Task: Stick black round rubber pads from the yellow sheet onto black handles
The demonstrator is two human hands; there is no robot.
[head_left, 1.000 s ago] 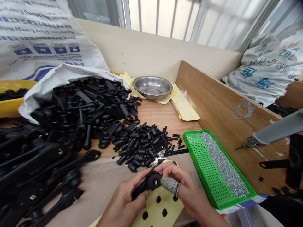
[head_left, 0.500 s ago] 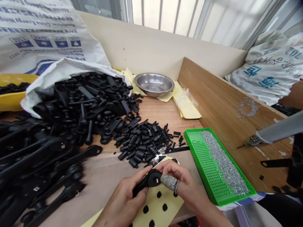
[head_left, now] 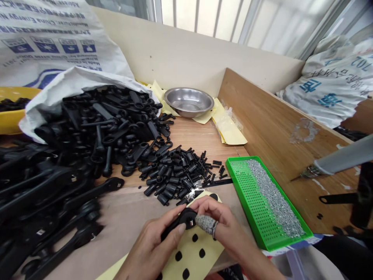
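Wooden benchtop [head_left: 198,136] under us: our left hand [head_left: 151,249] wraps closed around the black plastic lever [head_left: 183,219], our right hand [head_left: 224,229] (grey knit finger guard [head_left: 206,224] on) pinches its head, the lever just rolled slightly; green perforated tray [head_left: 243,171] at two o'clock.

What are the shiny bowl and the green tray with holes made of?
The bowl looks like polished stainless steel: silvery, with soft reflections. The green tray looks like moulded plastic, judging by its bright even colour and neat rows of holes.
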